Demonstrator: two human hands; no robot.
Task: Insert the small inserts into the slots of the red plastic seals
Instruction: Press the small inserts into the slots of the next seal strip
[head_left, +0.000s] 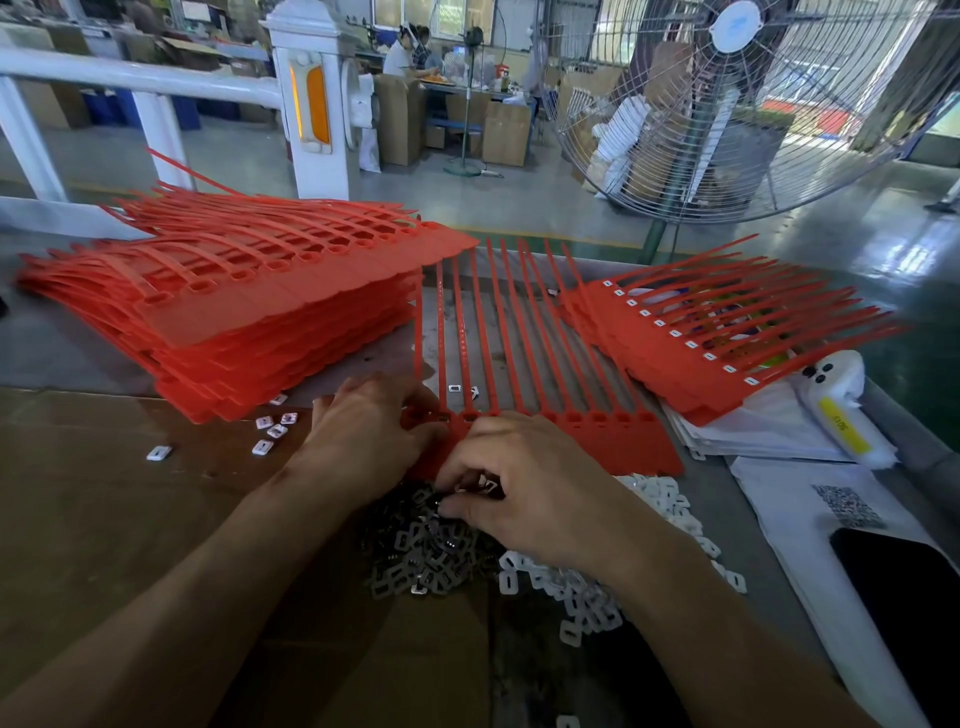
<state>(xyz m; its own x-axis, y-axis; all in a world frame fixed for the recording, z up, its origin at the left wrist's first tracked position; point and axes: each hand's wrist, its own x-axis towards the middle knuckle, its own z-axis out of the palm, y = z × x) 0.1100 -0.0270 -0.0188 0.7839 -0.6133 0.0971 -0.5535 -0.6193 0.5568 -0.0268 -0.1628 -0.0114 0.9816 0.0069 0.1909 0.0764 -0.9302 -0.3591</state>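
The left hand (366, 431) is pinching the working seal strip (597, 441) near centre on the desk (62, 343); the right hand (524, 483) is grasping inserts (431, 551). Right stack (691, 364) is appearing fitted; the larger left stack (249, 322) is remaining unfilled.

Red seals (561, 441), white inserts (582, 597), brown cardboard (104, 519)

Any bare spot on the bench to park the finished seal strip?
Bare cardboard at near left, below the tall seal stack, with only a few stray inserts. Crowded: centre, where both hands work the strip over the insert pile; right, with the filled strips, papers and phone.
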